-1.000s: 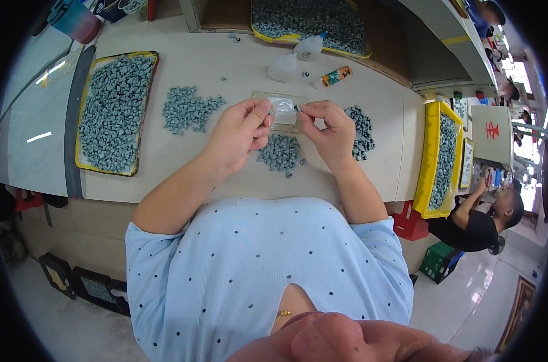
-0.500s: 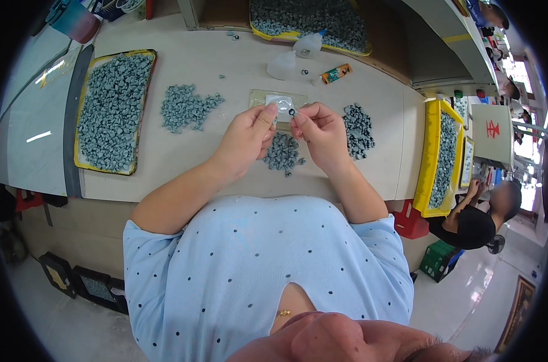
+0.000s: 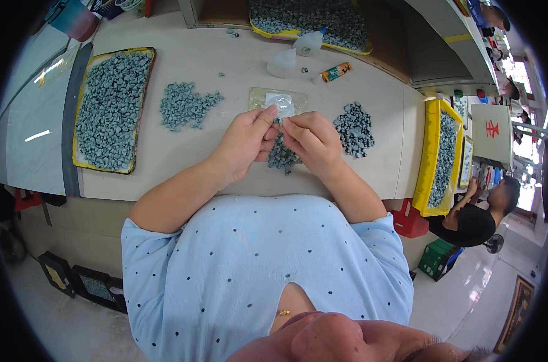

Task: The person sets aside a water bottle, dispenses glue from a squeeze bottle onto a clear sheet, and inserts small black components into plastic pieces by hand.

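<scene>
Both my hands meet above the bench, fingertips nearly touching. Between thumb and fingers, my left hand [image 3: 245, 142] pinches a small grey-green piece [image 3: 278, 121], mostly covered by fingers. My right hand [image 3: 315, 143] is closed in a pinch against the same spot; the small dark round part seen in it earlier is hidden now. Just beyond the fingertips lies a flat yellowish block [image 3: 259, 98] with a white pad and a clear round dish [image 3: 284, 104] on it. Below the hands is a pile of grey-green pieces [image 3: 280, 158], partly covered by the right hand.
Loose piles of pieces [image 3: 186, 105] and darker pieces [image 3: 354, 130] flank my hands. Yellow-edged trays of pieces stand left [image 3: 111, 111], right [image 3: 443, 160] and at the back [image 3: 310, 21]. Squeeze bottles [image 3: 282, 63] and a small orange-green tube [image 3: 336, 72] lie beyond. A co-worker [image 3: 482, 211] sits at right.
My right hand has moved left, bringing its fingertips and the small dark part up to the piece in my left hand. The left hand has stayed almost still.
</scene>
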Tool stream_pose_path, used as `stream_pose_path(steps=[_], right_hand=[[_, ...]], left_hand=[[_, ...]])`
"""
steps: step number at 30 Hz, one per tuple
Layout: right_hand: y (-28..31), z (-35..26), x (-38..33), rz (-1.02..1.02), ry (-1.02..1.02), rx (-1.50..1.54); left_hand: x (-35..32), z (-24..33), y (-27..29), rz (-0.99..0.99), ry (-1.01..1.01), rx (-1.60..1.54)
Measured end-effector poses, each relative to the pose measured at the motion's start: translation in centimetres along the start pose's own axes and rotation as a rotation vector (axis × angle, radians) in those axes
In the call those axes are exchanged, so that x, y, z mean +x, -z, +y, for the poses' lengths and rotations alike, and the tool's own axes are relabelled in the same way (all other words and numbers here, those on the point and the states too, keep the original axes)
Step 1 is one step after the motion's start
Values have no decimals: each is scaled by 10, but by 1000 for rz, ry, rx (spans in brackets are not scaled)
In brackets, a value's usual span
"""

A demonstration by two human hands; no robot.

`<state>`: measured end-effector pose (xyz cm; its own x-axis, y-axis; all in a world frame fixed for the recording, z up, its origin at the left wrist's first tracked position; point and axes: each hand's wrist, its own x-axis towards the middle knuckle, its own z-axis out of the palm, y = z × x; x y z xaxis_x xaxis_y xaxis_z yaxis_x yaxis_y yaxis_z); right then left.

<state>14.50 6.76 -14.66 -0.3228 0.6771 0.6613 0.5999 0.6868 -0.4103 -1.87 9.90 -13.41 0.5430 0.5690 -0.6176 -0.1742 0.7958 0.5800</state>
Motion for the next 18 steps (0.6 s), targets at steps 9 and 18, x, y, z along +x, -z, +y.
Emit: stream_pose_path(steps=[9, 18], right_hand=[[-2, 2, -2, -53, 30, -36], [-9, 0, 1, -52, 95, -55]], left_hand=[[0, -1, 5, -6, 17, 30], [-4, -6, 5, 60, -100, 38]])
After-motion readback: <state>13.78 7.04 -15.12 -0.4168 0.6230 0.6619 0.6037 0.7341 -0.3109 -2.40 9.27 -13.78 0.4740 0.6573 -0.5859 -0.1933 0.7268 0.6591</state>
